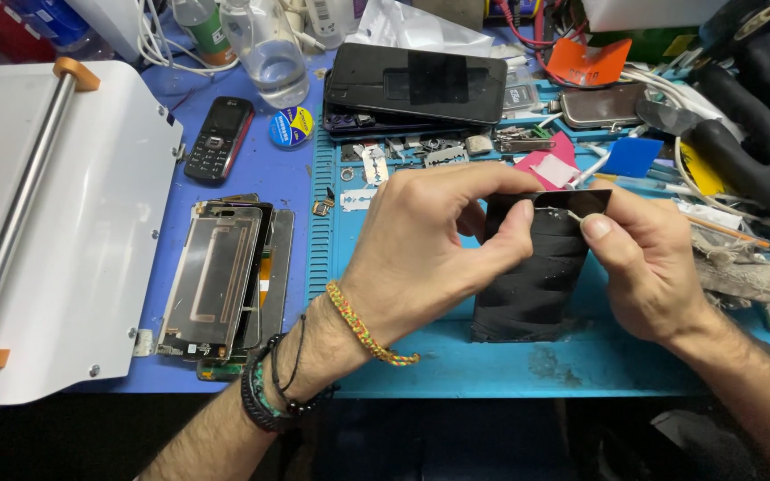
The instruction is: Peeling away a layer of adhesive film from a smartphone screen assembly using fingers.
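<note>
Both hands [528,258] pinch a black panel [532,285]; clear bottle [269,49] holds liquid.

two hands are in view: one left hand [421,254] and one right hand [648,263]. between them is one black phone screen panel [528,285]. on the left wrist there are three bracelets [314,374], one of them woven in yellow and red. far left lies one small black keypad phone [217,139], and near it one stack of stripped phone frames [220,281]. far in the middle sit two dark phones stacked [416,89]. there are two clear bottles [265,49] at the far edge, one round blue tin [291,126], one black glove [759,134] on the right, and one white machine [55,232] on the left.
</note>
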